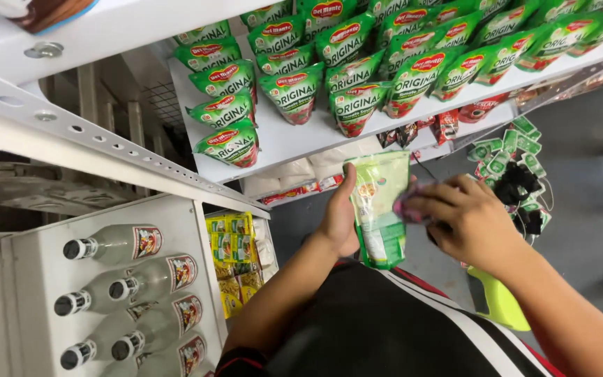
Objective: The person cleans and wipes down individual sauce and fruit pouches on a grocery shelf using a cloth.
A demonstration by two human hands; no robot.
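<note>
Head view, looking down at a shop shelf. Centre of frame: green pouch held upright in the left hand, fingers closed around its left edge from behind. Right hand laid against the pouch's right side, fingers curled over a small pink cloth pressed to the pouch face. Step in hand, by appearance: wiping the pouch clean while off the shelf. Upper half of frame: white shelf carrying rows of matching green sauce pouches, a bare stretch of board near its front edge. Lower left: clear bottles with black caps, lying on a white rack. Right of centre, on the floor: small green sachets. Next move, as a judgement: loosen the cloth hand, turn the pouch label-forward, and stand it in line with the row without toppling neighbours.
</note>
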